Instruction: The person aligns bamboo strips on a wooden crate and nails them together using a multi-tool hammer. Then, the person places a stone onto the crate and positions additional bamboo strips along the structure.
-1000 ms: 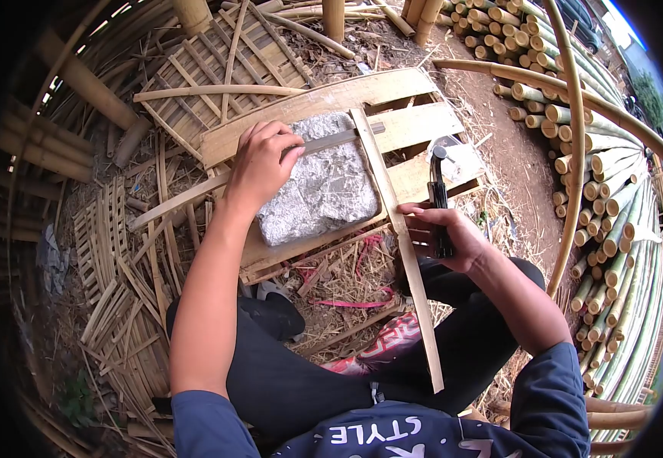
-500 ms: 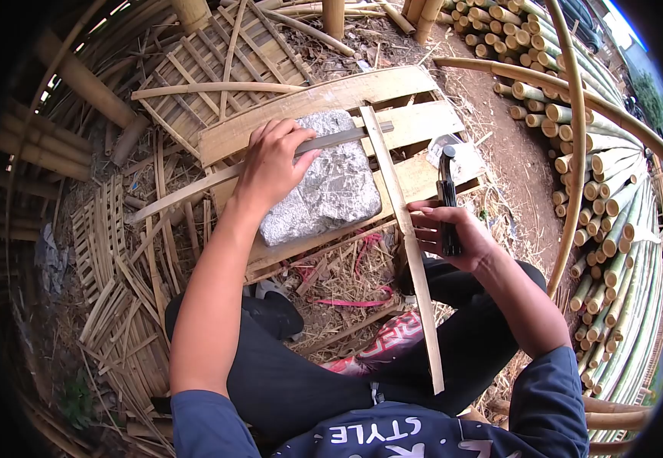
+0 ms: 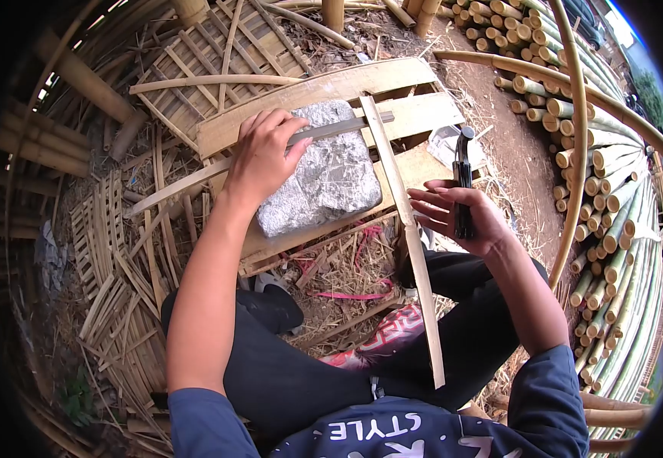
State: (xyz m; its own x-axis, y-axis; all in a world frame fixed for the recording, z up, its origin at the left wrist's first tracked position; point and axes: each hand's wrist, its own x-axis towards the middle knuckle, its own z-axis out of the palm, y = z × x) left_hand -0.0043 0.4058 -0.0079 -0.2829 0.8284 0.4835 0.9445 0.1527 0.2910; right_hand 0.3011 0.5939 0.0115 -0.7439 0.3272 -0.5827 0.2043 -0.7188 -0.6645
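Observation:
My left hand (image 3: 265, 156) is closed on a narrow strip (image 3: 186, 183) that lies slantwise over a rough grey stone block (image 3: 320, 175). A second, lighter strip (image 3: 415, 259) crosses the first strip's far end and runs down over my leg. My right hand (image 3: 465, 217) has a black-handled tool (image 3: 463, 183) with a round metal head lodged at the thumb and palm. Its fingers point at the lighter strip with a small gap between. The stone rests on a wooden slatted platform (image 3: 270, 107).
A clear plastic container (image 3: 446, 145) sits at the platform's right end. Stacked bamboo poles (image 3: 614, 198) fill the right side. Bamboo lattice panels (image 3: 194, 69) and loose slats (image 3: 118, 305) lie at the left, with straw and a pink ribbon (image 3: 354, 295) below the stone.
My right hand has moved right and slightly up with the tool, and its fingers have come away from the lighter strip. My left hand keeps its hold; the view has shifted slightly.

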